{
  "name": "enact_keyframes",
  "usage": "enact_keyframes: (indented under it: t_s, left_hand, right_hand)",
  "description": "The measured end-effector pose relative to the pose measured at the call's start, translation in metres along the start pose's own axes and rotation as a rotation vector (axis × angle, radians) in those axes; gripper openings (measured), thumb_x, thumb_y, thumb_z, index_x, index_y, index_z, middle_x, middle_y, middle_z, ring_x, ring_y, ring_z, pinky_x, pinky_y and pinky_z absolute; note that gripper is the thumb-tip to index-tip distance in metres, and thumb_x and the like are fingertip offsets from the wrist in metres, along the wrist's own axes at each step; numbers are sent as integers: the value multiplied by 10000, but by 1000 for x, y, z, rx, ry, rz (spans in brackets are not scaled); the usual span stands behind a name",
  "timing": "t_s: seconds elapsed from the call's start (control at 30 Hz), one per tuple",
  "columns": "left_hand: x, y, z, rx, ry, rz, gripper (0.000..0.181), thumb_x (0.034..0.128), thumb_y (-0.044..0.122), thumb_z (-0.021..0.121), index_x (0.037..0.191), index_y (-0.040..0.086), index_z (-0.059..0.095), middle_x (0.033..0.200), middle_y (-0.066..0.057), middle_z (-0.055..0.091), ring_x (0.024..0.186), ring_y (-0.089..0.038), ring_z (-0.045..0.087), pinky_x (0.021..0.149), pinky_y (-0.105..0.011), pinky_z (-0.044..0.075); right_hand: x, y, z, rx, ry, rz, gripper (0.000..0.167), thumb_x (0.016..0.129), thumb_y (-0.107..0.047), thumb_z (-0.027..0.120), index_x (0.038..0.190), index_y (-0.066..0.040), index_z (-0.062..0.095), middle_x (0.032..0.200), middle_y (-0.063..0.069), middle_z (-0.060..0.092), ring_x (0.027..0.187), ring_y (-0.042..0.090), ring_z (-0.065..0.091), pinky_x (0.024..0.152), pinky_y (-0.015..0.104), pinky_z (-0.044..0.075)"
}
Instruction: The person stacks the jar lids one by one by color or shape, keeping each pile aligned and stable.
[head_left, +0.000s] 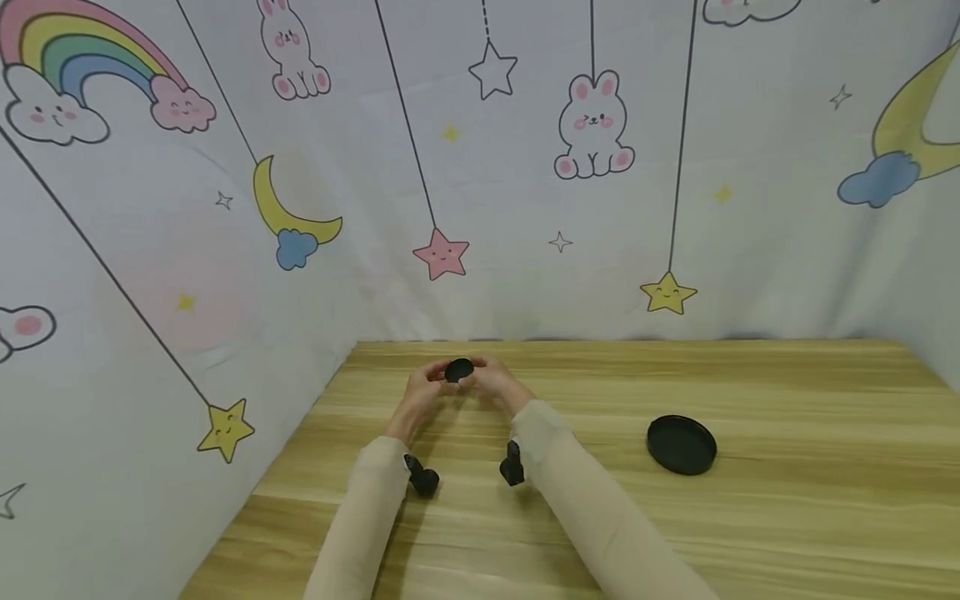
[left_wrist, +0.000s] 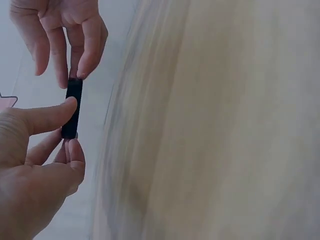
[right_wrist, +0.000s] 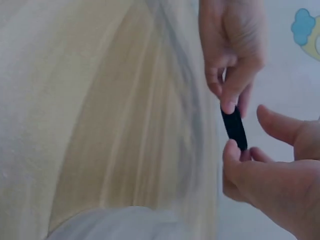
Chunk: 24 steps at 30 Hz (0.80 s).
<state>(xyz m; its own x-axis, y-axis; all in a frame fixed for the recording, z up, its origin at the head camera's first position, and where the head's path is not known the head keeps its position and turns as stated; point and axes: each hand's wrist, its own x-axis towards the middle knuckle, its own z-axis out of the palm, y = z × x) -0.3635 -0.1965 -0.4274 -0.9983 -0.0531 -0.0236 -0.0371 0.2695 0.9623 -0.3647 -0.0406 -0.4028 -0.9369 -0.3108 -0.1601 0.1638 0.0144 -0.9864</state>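
Note:
A small, shallow black round piece, like a little dish or lid (head_left: 459, 371), is held up near the table's far left part. My left hand (head_left: 422, 395) pinches it, and in the left wrist view the thumb lies across the edge of the black piece (left_wrist: 71, 125). My right hand (head_left: 498, 385) touches its opposite edge with the fingertips. In the right wrist view the right hand (right_wrist: 275, 182) has its thumb raised apart from the black piece (right_wrist: 235, 129). Both wrist views show the piece nearly edge-on.
A larger round black dish with a low rim (head_left: 682, 446) lies on the wood-grain table (head_left: 810, 500) to the right. Behind and left hangs a white cloth (head_left: 517, 192) printed with stars, moons and rabbits. Black devices (head_left: 423, 482) are worn at both wrists.

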Motion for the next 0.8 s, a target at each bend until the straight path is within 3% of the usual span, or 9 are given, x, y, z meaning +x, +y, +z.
enact_keyframes:
  t_s: [0.17, 0.33, 0.47, 0.7, 0.8]
  left_hand:
    - [-4, 6, -5, -39, -7, 17, 544, 881, -8, 668, 1397, 3, 493, 1332, -230, 532, 1165, -300, 543, 1013, -434, 473]
    - [-9, 16, -9, -127, -34, 37, 553, 900, -8, 643, 1412, -43, 437, 1450, -228, 433, 1286, -355, 494, 1096, -469, 411]
    - [-13, 27, -13, -161, -29, 62, 535, 913, 4, 632, 1412, -24, 441, 1453, -227, 444, 1308, -362, 491, 1113, -462, 391]
    - [-21, 46, -9, -280, -50, 67, 576, 920, -2, 622, 1451, 11, 401, 1492, -159, 387, 1268, -244, 487, 1034, -279, 445]
    - [-23, 52, -5, -321, -60, 77, 578, 928, 1, 609, 1460, 9, 381, 1510, -142, 351, 1277, -237, 474, 1028, -254, 435]
  right_hand:
    - [0, -9, 1, -57, 60, -48, 595, 914, 14, 609, 1469, 1, 396, 1513, 200, 415, 1382, 359, 424, 1121, 462, 386]
    - [-2, -15, 0, -40, 42, -86, 572, 912, 14, 608, 1455, -10, 427, 1483, 205, 454, 1366, 361, 448, 1145, 488, 348]
    - [-5, -23, -2, -26, 15, -113, 559, 899, 22, 622, 1432, 1, 456, 1456, 223, 480, 1343, 363, 476, 1140, 473, 361]
    - [-15, -38, -10, -108, 27, -169, 524, 911, -43, 654, 1413, -46, 502, 1376, 205, 550, 1289, 331, 510, 1104, 451, 411]
    - [-19, -45, -14, -115, 1, -189, 528, 923, -64, 649, 1426, -64, 490, 1375, 203, 544, 1286, 325, 511, 1106, 452, 408]
